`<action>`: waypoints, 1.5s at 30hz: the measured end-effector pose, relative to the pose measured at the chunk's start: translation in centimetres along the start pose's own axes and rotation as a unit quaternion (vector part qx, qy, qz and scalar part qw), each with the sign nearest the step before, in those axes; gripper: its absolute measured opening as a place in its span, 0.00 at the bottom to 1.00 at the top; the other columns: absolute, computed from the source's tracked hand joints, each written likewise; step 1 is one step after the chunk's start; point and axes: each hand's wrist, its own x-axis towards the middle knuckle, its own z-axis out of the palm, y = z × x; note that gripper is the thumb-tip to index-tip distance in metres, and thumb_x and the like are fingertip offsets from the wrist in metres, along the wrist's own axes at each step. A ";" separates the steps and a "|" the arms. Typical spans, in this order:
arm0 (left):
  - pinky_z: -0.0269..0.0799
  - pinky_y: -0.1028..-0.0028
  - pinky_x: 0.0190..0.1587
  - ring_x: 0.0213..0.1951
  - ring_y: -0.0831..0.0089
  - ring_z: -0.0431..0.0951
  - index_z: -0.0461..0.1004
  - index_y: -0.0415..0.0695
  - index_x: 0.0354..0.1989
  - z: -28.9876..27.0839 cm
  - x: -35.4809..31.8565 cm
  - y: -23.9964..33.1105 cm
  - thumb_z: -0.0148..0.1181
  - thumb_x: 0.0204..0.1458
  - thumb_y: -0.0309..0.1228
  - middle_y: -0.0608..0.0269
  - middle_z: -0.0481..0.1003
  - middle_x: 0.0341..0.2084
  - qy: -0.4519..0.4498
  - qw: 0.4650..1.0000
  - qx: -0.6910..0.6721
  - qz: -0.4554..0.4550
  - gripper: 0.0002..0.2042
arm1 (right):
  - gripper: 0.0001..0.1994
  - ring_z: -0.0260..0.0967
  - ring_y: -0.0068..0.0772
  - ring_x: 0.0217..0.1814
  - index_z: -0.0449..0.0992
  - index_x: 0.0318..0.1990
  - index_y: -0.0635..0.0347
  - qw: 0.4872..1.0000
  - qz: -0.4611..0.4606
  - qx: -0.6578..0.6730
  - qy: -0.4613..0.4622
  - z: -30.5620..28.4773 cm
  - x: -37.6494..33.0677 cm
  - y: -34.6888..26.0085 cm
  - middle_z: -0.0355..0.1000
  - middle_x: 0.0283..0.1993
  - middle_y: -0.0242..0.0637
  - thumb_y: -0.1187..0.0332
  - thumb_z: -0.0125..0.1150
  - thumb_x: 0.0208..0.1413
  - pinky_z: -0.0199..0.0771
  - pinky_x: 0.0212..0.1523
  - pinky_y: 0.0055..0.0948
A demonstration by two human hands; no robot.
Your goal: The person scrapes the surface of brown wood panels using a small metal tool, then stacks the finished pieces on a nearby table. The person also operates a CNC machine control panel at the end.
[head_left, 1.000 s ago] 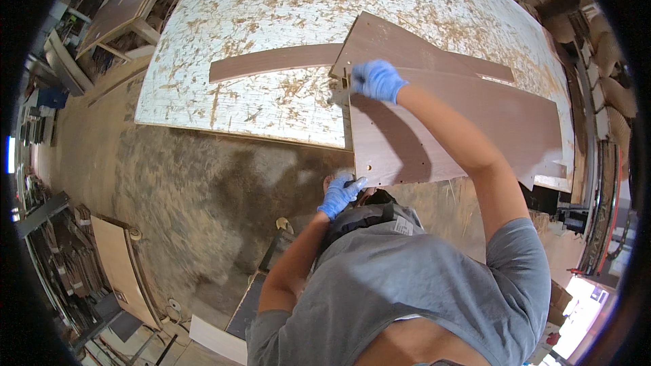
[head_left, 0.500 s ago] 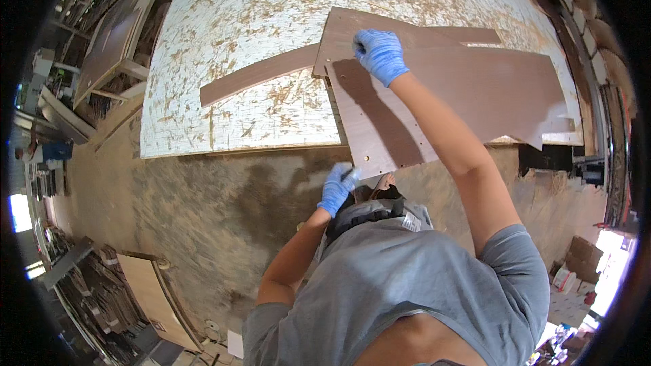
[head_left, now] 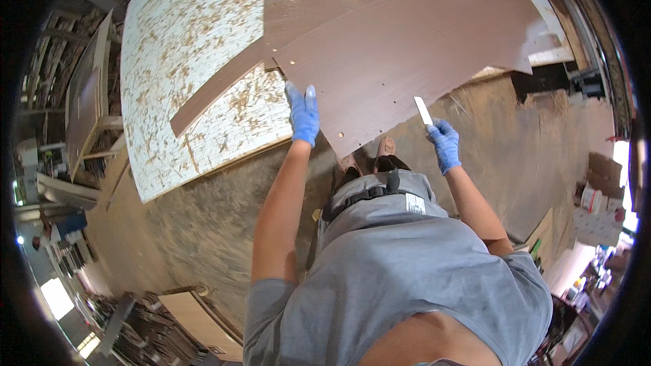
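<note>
Two gloved hands, drilled brown panel [head_left: 407, 47], white strip [head_left: 423, 110]

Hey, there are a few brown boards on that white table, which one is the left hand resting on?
The left hand rests on the large brown panel, the wide top one with small holes, overhanging the white table. The narrow brown strip pokes out from beneath it, untouched.

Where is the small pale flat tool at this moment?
In the head view, the pale flat tool is in the right hand, right of centre, against the brown panel's near edge.
</note>
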 end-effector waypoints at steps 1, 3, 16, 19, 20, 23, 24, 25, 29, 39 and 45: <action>0.35 0.69 0.66 0.66 0.56 0.41 0.39 0.30 0.63 0.1 -2.1 0.2 0.40 0.58 0.46 0.41 0.41 0.64 -0.009 1.000 0.007 0.017 0.35 | 0.09 0.63 0.16 0.29 0.75 0.36 0.65 0.999 0.012 -0.034 -0.022 -0.8 -0.2 1.5 0.69 0.27 0.29 0.68 0.60 0.51 0.65 0.30 0.18; 0.34 0.69 0.66 0.67 0.56 0.39 0.36 0.30 0.63 0.0 -6.3 0.5 0.41 0.59 0.44 0.39 0.39 0.64 -0.040 0.998 0.010 0.038 0.35 | 0.09 0.62 0.18 0.27 0.74 0.33 0.66 0.995 0.034 -0.075 -0.059 -1.1 -1.0 2.9 0.68 0.26 0.28 0.68 0.59 0.51 0.65 0.29 0.20; 0.74 0.69 0.44 0.49 0.67 0.68 0.49 0.47 0.62 0.2 -13.2 -2.4 0.52 0.56 0.35 0.60 0.58 0.55 -0.147 0.935 -0.268 -0.181 0.27 | 0.12 0.70 0.50 0.32 0.74 0.31 0.57 0.888 -0.260 -0.299 -0.236 7.2 -4.4 2.4 0.72 0.30 0.48 0.58 0.54 0.52 0.69 0.33 0.42; 0.77 0.69 0.36 0.37 0.65 0.75 0.56 0.51 0.55 0.4 -12.9 -0.7 0.54 0.55 0.36 0.63 0.65 0.47 -0.122 0.909 -0.299 -0.262 0.21 | 0.12 0.68 0.52 0.28 0.74 0.29 0.57 0.961 -0.166 -0.222 0.024 4.6 -1.7 4.9 0.72 0.28 0.47 0.57 0.56 0.50 0.68 0.31 0.41; 0.77 0.69 0.35 0.36 0.65 0.75 0.57 0.52 0.54 0.5 -13.0 0.4 0.54 0.55 0.36 0.63 0.65 0.46 -0.108 0.904 -0.319 -0.265 0.20 | 0.11 0.67 0.42 0.23 0.74 0.29 0.58 0.969 -0.135 -0.169 0.122 2.8 0.3 8.3 0.72 0.25 0.44 0.59 0.58 0.50 0.68 0.29 0.36; 0.77 0.68 0.34 0.35 0.66 0.76 0.57 0.54 0.53 0.1 -13.0 0.1 0.55 0.54 0.38 0.62 0.68 0.43 -0.125 0.897 -0.325 -0.273 0.20 | 0.08 0.64 0.25 0.25 0.73 0.31 0.60 0.984 -0.038 0.052 0.164 -0.5 1.9 8.8 0.70 0.25 0.34 0.65 0.59 0.51 0.68 0.29 0.28; 0.77 0.68 0.34 0.35 0.66 0.76 0.57 0.53 0.53 0.1 -12.9 0.3 0.55 0.54 0.38 0.61 0.68 0.42 -0.132 0.895 -0.328 -0.271 0.20 | 0.08 0.65 0.27 0.26 0.73 0.32 0.60 0.985 -0.063 0.034 0.158 0.0 1.3 8.1 0.70 0.26 0.36 0.65 0.59 0.51 0.68 0.30 0.29; 0.77 0.68 0.34 0.34 0.67 0.76 0.56 0.53 0.54 -0.1 -12.8 0.5 0.54 0.54 0.39 0.62 0.68 0.42 -0.152 0.894 -0.316 -0.279 0.21 | 0.08 0.66 0.29 0.26 0.73 0.33 0.60 0.989 -0.089 -0.003 0.115 1.1 0.6 7.9 0.71 0.27 0.38 0.65 0.60 0.51 0.69 0.31 0.29; 0.76 0.69 0.33 0.33 0.69 0.75 0.54 0.52 0.55 -0.5 -12.4 2.9 0.54 0.53 0.42 0.62 0.68 0.43 -0.161 0.903 -0.281 -0.283 0.24 | 0.09 0.68 0.30 0.28 0.75 0.31 0.59 0.979 -0.148 -0.113 0.083 2.8 1.7 5.5 0.73 0.28 0.41 0.63 0.61 0.49 0.69 0.33 0.31; 0.75 0.68 0.37 0.36 0.69 0.72 0.50 0.50 0.60 -3.6 -13.3 3.3 0.55 0.52 0.43 0.59 0.64 0.49 -0.158 0.921 -0.254 -0.248 0.30 | 0.10 0.68 0.29 0.28 0.73 0.33 0.61 0.969 -0.205 -0.083 0.112 0.6 1.0 1.3 0.71 0.25 0.36 0.62 0.59 0.52 0.69 0.32 0.29; 0.74 0.71 0.36 0.42 0.68 0.70 0.51 0.50 0.62 -11.8 -12.7 -0.1 0.55 0.53 0.39 0.60 0.61 0.53 -0.149 0.924 -0.226 -0.270 0.30 | 0.14 0.69 0.41 0.29 0.74 0.33 0.59 0.977 -0.048 -0.097 0.185 -2.5 5.0 4.3 0.72 0.30 0.44 0.57 0.55 0.51 0.70 0.35 0.35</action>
